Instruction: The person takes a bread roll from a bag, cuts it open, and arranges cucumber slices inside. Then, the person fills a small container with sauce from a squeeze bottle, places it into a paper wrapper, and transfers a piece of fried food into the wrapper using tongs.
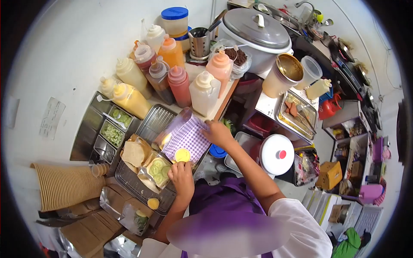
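Observation:
My right hand (218, 134) pinches the upper right edge of a purple-and-white checkered paper bag (189, 136), which lies tilted over a wire rack. My left hand (181, 177) is closed at the bag's lower end, its fingertips on a small cup of yellow sauce (182, 155). Just left of that hand is an opened sandwich with cucumber slices (158, 170) on wrapping. Slices of bread (134, 154) lie beyond it. A second small sauce cup (153, 203) sits on the dark rack (129, 178) nearer to me.
Several squeeze bottles (178, 86) crowd the counter behind the rack. Metal containers of chopped vegetables (112, 132) stand at left, above a long stack of paper cups (69, 187). To the right are a white-lidded pot (277, 155) and a tray with tongs (297, 112).

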Available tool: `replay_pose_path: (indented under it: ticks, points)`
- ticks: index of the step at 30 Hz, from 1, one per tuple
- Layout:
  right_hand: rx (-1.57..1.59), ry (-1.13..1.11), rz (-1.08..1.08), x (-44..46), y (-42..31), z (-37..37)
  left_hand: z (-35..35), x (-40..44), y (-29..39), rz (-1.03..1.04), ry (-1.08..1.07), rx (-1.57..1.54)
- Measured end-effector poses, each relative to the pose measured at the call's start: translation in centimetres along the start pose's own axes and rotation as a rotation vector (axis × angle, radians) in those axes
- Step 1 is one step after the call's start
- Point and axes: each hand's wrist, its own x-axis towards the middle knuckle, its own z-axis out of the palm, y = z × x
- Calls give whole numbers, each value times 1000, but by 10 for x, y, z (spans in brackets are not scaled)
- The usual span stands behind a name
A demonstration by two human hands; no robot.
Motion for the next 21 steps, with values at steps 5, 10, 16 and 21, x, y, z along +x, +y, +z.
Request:
replay_pose_path:
  ticks: [5,10,16,21]
  points:
    - [130,-169,-58,4,18,-13,-9,3,24,-81,53,104]
    - [269,-67,-115,-34,39,-91,-35,-8,79,-185,208,-89]
    - [291,16,-52,-92,91,-177,-22,-1,134,-852,37,-1766]
    - [142,75,138,-136,138,-203,39,26,169,-836,-545,-1626]
